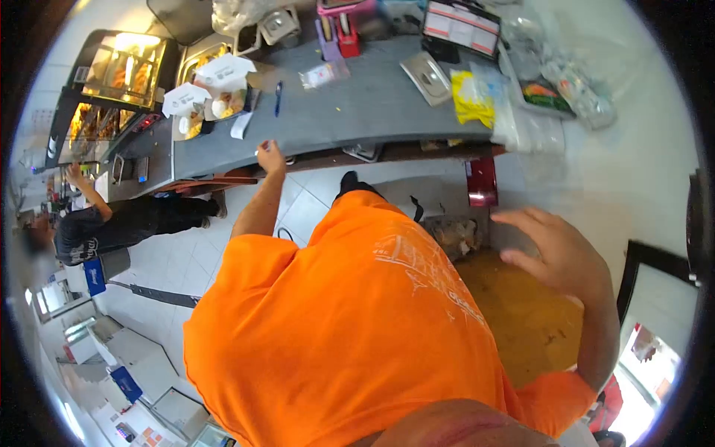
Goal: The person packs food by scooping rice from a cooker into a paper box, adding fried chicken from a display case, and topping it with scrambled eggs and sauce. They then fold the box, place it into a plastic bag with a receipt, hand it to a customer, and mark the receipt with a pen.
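Note:
I look down along my orange shirt (350,328). My left hand (269,156) is stretched out to the front edge of the grey counter (372,104) and touches it; its fingers are too small to read. My right hand (555,249) hovers in the air with fingers spread and holds nothing. Below it are a bin of crumpled rubbish (454,235) and a brownish floor patch (521,313). On the counter near my left hand lie a blue pen (277,97) and open takeaway boxes of food (216,93).
A metal lid (426,77), a yellow bag (473,97) and clear plastic bags (566,89) lie on the counter's right part. A red box (482,181) stands under it. A lit food display (119,74) is at the left. Another person in black (112,223) stands by it.

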Action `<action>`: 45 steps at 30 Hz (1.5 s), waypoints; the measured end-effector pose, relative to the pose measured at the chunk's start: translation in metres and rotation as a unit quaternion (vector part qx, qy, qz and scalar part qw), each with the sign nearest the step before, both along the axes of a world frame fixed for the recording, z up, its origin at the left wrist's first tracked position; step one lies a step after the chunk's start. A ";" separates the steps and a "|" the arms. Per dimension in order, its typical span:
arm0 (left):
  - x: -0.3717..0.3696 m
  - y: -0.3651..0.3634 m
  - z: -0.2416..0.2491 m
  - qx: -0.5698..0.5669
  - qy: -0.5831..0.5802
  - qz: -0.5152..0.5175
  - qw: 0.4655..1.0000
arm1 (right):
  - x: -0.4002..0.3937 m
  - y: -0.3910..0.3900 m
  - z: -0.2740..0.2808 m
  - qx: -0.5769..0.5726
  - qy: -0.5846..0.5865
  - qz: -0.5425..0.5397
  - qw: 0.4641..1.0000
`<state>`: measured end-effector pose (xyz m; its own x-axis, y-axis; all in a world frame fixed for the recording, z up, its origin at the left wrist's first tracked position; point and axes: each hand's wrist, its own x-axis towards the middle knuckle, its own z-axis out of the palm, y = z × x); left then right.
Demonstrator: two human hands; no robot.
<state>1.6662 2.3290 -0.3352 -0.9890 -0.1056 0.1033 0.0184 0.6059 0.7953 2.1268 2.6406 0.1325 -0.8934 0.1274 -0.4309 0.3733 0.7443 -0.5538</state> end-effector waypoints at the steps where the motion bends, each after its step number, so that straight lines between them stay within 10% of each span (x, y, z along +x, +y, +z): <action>1: -0.035 -0.026 -0.011 0.016 -0.001 0.000 1.000 | -0.035 0.000 -0.018 -0.014 0.005 0.026 1.000; 8: -0.140 -0.097 0.048 -0.272 0.120 -0.312 0.903 | -0.373 -0.042 -0.267 -0.223 0.008 -0.062 0.973; 11: -0.150 -0.094 0.051 -0.313 0.088 -0.445 0.835 | -0.506 -0.088 -0.361 -0.115 -0.008 -0.168 0.979; 18: -0.121 -0.010 0.048 -0.239 0.076 -0.501 0.829 | -0.562 -0.106 -0.423 -0.198 -0.098 -0.266 0.938; 22: -0.137 0.008 0.028 -0.192 0.036 -0.464 0.864 | -0.500 -0.085 -0.369 -0.649 -0.109 -0.476 0.584; 23: -0.139 0.010 0.029 -0.186 0.028 -0.453 0.871 | -0.487 -0.081 -0.376 -0.645 -0.120 -0.478 0.584; 25: -0.145 0.010 0.034 -0.195 0.033 -0.457 0.867 | -0.463 -0.079 -0.405 -0.897 -0.132 -0.330 0.264; 29: -0.145 0.011 0.035 -0.250 0.039 -0.463 0.849 | -0.457 -0.090 -0.437 -0.854 -0.128 -0.457 0.213; 32: -0.147 0.016 0.036 -0.253 0.030 -0.454 0.854 | -0.487 -0.110 -0.414 -0.771 -0.028 -0.546 0.327; 35: -0.145 0.016 0.035 -0.249 0.026 -0.447 0.859 | -0.507 -0.135 -0.413 -0.544 0.161 -0.537 0.624; 39: -0.144 0.017 0.033 -0.248 0.034 -0.439 0.863 | -0.520 -0.154 -0.437 -0.340 0.334 -0.413 0.776; 45: -0.145 0.016 0.029 -0.246 0.040 -0.441 0.862 | -0.518 -0.151 -0.446 -0.270 0.294 -0.331 0.855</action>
